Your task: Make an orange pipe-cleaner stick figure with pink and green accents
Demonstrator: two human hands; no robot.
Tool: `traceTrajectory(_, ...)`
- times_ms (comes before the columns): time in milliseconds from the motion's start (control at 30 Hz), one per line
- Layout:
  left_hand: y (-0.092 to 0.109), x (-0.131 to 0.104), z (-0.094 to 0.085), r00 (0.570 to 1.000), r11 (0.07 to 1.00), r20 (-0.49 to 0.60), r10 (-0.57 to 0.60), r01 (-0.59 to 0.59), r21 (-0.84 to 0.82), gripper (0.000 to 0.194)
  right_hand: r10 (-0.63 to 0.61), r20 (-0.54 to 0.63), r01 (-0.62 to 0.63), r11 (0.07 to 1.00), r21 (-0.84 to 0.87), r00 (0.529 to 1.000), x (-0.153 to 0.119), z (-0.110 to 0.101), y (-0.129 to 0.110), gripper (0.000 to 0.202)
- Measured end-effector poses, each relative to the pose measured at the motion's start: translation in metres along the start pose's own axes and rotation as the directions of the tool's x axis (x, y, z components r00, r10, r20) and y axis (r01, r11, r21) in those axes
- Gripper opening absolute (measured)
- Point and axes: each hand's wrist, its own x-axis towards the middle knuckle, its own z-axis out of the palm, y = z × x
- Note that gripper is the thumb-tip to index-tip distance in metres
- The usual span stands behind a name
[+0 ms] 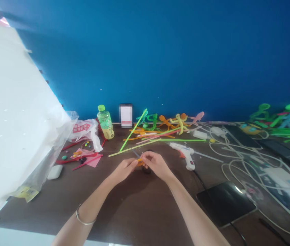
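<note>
Both my hands meet above the middle of the dark table (134, 212). My left hand (127, 168) pinches one end of a short orange pipe cleaner piece (140, 162). At its other end, the fingers of my right hand (156, 164) close round it; they partly hide its shape. Just behind and beneath my hands lie scissors (147, 169), their dark handles partly covered. Long green and yellow pipe cleaners (134, 147) are spread beyond my fingertips. To the right rests a white hot glue gun (186, 153) with a glue stick in its back.
Along the blue wall (160, 51) stand a green-capped bottle (105, 123), a phone-like screen (126, 116) and several pipe cleaner figures (180, 122). At right are white cables (227, 167) and a black tablet-like slab (225, 203). Plastic bags (83, 131) and a white case (55, 172) lie left.
</note>
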Motion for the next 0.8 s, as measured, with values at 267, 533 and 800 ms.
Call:
traceTrajectory(267, 0.002, 0.001, -0.003, 0.998, 0.995, -0.049, 0.041, -0.037, 0.093, 0.043, -0.131, -0.073, 0.123, 0.986, -0.115, 0.989, -0.001, 0.009, 0.0, 0.026)
traceTrajectory(533, 0.001, 0.0, -0.011, 0.999, 0.991, 0.002, 0.046, -0.046, 0.129, 0.044, -0.12, 0.084, 0.133, 0.977, -0.169, 0.989, -0.002, 0.001, -0.001, 0.023)
traceTrajectory(800, 0.002, -0.001, -0.018, 0.996, 0.987, 0.013, 0.086, -0.087, 0.133, 0.038, -0.156, 0.097, 0.168, 0.976, -0.137, 0.983, -0.001, 0.001, -0.002, 0.019)
